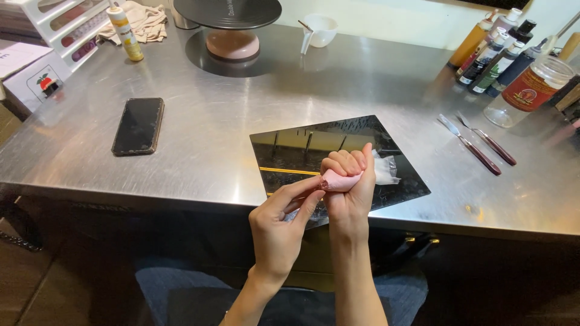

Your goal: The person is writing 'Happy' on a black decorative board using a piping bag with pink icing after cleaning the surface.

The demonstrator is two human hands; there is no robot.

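Note:
My right hand [349, 187] is closed around a small piping bag [339, 180] filled with pink paste; its clear plastic end [384, 168] sticks out to the right. My left hand [283, 218] pinches the pink tip of the bag between thumb and forefinger. Both hands hover over the near edge of a glossy black square board [338, 142] that lies on the steel table [241, 121].
A black phone [138, 125] lies at the left. Behind the board stand a dark turntable on a pink base [228, 24] and a white cup [319, 29]. Two palette knives [477, 145], several colour bottles [495, 57] and a clear jar [531, 87] sit at the right.

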